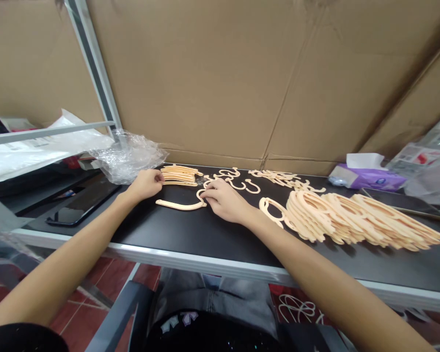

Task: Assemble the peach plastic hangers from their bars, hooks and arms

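My left hand [146, 184] is curled at the left end of a small stack of curved cream wooden strips [179, 175], fingertips touching it. My right hand [224, 200] rests on the black tabletop [190, 230] with its fingers pinched together on the hooked end of a single curved wooden piece [178, 205] lying flat between both hands. Small hook-shaped pieces [238, 183] lie just beyond my right hand.
A long fanned row of wooden ring-shaped pieces [352, 220] fills the right side. More loose pieces [282, 178] lie at the back. Crumpled clear plastic [126, 156] and a dark phone [77, 208] sit left; a purple tissue pack [366, 177] sits back right. Cardboard [242, 78] walls the rear.
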Available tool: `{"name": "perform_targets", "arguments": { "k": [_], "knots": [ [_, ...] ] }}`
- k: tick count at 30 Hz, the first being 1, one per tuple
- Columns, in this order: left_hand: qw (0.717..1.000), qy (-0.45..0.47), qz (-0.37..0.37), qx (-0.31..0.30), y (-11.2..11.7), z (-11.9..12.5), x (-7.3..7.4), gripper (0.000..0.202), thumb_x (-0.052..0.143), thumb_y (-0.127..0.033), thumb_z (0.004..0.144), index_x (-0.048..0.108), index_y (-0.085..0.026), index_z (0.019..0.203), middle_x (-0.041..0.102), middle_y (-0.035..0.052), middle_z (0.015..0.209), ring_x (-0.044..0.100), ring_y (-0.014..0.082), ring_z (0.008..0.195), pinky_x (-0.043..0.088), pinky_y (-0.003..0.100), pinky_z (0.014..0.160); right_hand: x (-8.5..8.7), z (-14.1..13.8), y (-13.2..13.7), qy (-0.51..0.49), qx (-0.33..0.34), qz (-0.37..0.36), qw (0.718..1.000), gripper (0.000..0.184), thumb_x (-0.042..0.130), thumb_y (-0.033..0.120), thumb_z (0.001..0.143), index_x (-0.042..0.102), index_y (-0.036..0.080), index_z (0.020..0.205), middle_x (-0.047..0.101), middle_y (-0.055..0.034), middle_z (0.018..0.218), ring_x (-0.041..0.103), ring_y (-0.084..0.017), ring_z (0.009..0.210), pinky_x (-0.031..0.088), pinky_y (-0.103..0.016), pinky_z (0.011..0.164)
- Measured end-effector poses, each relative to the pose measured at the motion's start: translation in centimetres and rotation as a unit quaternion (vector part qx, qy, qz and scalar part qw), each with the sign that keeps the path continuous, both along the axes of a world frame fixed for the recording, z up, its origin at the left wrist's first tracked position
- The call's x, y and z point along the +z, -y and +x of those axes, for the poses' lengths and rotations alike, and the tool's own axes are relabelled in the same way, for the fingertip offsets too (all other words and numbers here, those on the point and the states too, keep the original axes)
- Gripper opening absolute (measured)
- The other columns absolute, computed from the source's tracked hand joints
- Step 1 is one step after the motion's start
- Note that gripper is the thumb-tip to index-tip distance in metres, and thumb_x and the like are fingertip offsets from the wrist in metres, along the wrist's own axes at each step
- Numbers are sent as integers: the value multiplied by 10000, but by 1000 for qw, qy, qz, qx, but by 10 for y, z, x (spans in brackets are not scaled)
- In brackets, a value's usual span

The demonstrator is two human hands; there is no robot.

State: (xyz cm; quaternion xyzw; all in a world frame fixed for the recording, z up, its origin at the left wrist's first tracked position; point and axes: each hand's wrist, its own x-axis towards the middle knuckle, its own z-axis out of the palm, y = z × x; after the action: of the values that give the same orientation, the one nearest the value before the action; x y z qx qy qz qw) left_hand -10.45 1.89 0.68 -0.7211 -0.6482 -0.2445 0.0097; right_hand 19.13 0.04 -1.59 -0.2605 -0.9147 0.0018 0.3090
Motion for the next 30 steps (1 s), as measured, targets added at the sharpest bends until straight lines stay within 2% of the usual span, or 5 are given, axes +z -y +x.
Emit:
{"name": "perform_targets", "arguments": {
  "k": [7, 15, 23, 26, 30],
  "knots": [
    [994, 103, 19, 18, 5, 9, 9, 228, 635, -273, 713, 786, -180, 857, 774, 66, 843, 707, 257, 820, 528, 326, 827, 2, -2, 1, -29, -15, 19, 999, 300, 489, 110, 939, 770, 191, 1008, 666, -108, 981, 545, -238, 965, 467, -406, 909],
    [960, 223, 70, -153, 22, 51, -2, 306, 708, -424, 757, 787, -152, 872, 780, 104, 915, 700, 237, 817, 542, 357, 814, 12, -4, 9, -118, -80, 66, 988, 261, 511, 240, 972, 730, 173, 1097, 662, -115, 989, 550, -241, 968, 462, -409, 920],
    [940, 173, 53, -288, 43, 81, -1, 240, 677, -383, 836, 763, -159, 840, 770, 66, 839, 687, 195, 787, 518, 295, 745, 10, -2, 12, 43, -86, -4, 995, 238, 542, 275, 976, 752, 204, 1063, 698, -96, 982, 593, -224, 949, 425, -352, 848],
    [941, 162, 34, -295, 43, 82, -2, 257, 684, -407, 831, 754, -161, 848, 754, 50, 803, 666, 173, 740, 508, 277, 714, 15, -2, 15, 81, -71, -33, 994, 228, 524, 229, 980, 750, 204, 1002, 708, -83, 939, 621, -204, 917, 414, -306, 775],
    [955, 156, 26, -252, 42, 82, -5, 366, 730, -492, 775, 695, -152, 908, 704, 27, 767, 610, 148, 678, 486, 258, 653, 21, -2, 17, 78, -124, -56, 988, 241, 503, 224, 985, 717, 165, 893, 718, -96, 944, 639, -204, 914, 411, -295, 770]
  ]
}}
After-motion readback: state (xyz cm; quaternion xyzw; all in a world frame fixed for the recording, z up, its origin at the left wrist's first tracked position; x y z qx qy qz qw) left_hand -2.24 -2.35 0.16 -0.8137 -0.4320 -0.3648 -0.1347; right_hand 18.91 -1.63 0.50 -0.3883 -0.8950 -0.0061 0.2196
